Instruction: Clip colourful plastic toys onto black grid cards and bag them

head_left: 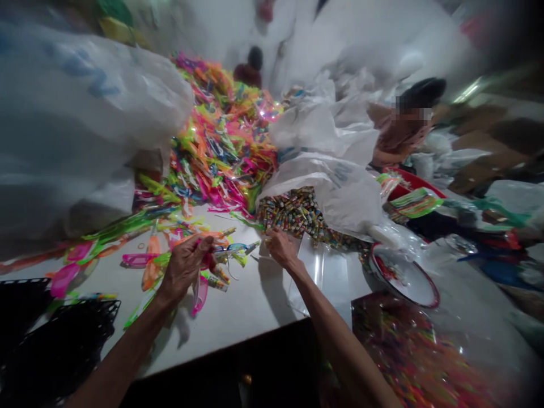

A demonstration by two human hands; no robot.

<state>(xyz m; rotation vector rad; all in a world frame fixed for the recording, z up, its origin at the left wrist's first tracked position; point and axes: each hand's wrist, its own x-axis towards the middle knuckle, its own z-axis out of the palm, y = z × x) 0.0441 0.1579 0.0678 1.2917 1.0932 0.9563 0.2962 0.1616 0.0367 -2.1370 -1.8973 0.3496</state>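
Note:
My left hand (pixel 187 266) is closed over the white table, its fingers pinched on several bright plastic pieces (pixel 236 247) with small printed tubes among them; their exact kind is unclear. A pink piece (pixel 200 294) hangs below that hand. To the right, my right hand (pixel 280 247) has its fingers drawn together at the near edge of a heap of small printed cylinders (pixel 291 209). Whatever those fingers grip is too small to make out. More pink, orange and green plastic pieces (pixel 148 260) lie left of my left hand.
A tall heap of coloured plastic pieces (pixel 225 130) rises behind the table (pixel 229 334). Large white sacks (pixel 331 187) flank it. Black crates (pixel 63 334) stand at lower left, a red-rimmed basin (pixel 408 283) at right. Another person (pixel 403 127) sits at back right, another farther back.

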